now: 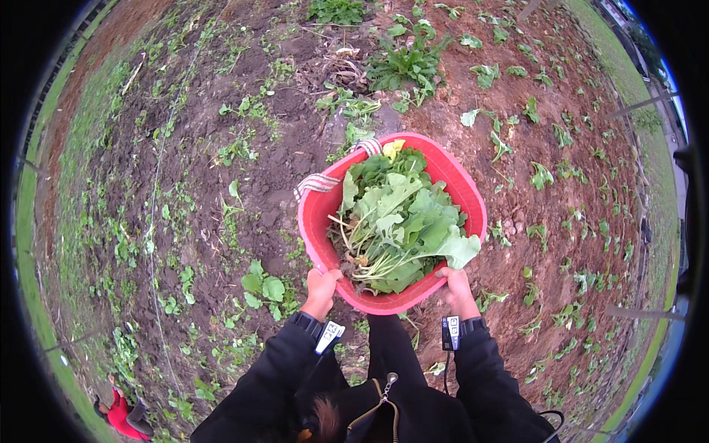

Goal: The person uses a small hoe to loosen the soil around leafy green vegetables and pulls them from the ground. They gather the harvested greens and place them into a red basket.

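In front of my body I hold a red plastic tub by its near rim. My left hand grips the rim at the near left, thumb over the edge. At the near right, my right hand closes on the same rim, close to a drooping leaf. Pulled leafy greens with pale stems fill much of the tub, and a yellow leaf sticks up at the far side. A striped fabric strap hangs over the tub's far left rim.
Small seedlings grow in reddish soil on the right. Darker soil with weeds lies left, crossed by a thin string. Bushy green plants and dry stalks stand ahead. A person in red crouches at the lower left.
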### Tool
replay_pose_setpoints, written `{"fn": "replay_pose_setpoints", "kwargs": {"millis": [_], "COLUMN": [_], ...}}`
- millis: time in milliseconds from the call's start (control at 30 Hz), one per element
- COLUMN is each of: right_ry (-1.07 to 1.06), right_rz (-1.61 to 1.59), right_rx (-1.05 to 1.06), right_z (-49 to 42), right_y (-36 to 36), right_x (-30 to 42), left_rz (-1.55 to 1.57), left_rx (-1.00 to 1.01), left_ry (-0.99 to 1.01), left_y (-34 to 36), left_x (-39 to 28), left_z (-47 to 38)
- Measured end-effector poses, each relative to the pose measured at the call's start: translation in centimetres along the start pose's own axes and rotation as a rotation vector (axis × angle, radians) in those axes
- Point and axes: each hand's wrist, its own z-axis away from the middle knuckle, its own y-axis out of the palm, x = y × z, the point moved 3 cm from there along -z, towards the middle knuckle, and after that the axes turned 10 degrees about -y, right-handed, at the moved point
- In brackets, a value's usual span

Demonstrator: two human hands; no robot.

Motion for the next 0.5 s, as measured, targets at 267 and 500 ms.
{"fn": "replay_pose_setpoints", "kwargs": {"millis": [267,500], "right_ry": [-0.023,-0.023], "right_rz": [0.022,0.0], "right_rx": [0.022,-0.002], "right_z": [-10.6,-19.7], "right_y": [5.0,16.5], "right_x": [10.2,15.3], "left_rz": [0.05,-0.122], "left_rx": [0.05,0.029], "left_ry": [0.073,0.1], "left_y": [7.6,9.1], "left_x": [-12.4,-25.9], "left_z": [-7.2,-18.1]}}
